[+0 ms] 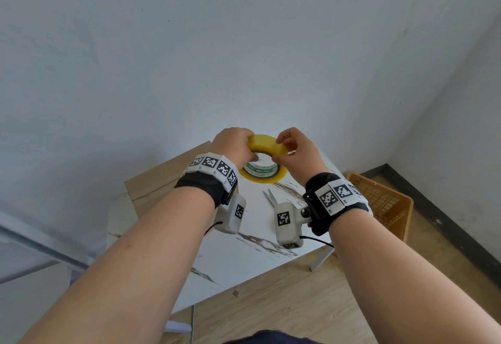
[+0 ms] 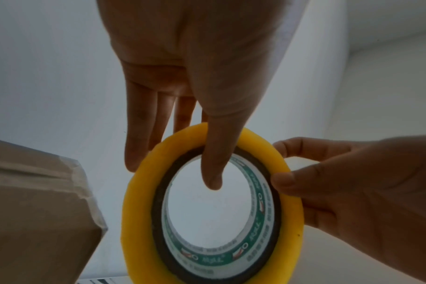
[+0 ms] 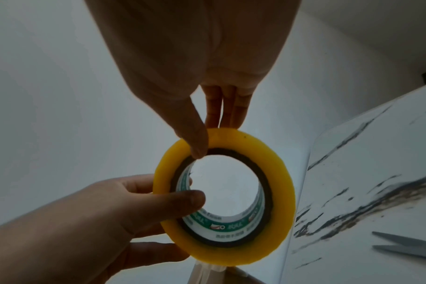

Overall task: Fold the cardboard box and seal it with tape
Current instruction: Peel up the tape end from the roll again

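A yellow tape roll (image 1: pixel 264 154) with a green-printed core is held in the air above the table by both hands. My left hand (image 1: pixel 250 148) grips its left side; in the left wrist view the thumb (image 2: pixel 212 173) hooks through the core and the fingers (image 2: pixel 139 144) lie behind the rim. My right hand (image 1: pixel 279 148) pinches the right side, with its thumb (image 3: pixel 195 142) on the roll (image 3: pixel 282 192) and its fingers behind. The brown cardboard box (image 1: pixel 157 178) stands on the table's far left, with clear tape along one edge (image 2: pixel 85 194).
Grey scissors (image 1: pixel 271 197) lie on the white marble-patterned table (image 1: pixel 244 257), just below the hands. An orange plastic crate (image 1: pixel 385 202) sits on the wooden floor to the right of the table. White walls close off the back and the right.
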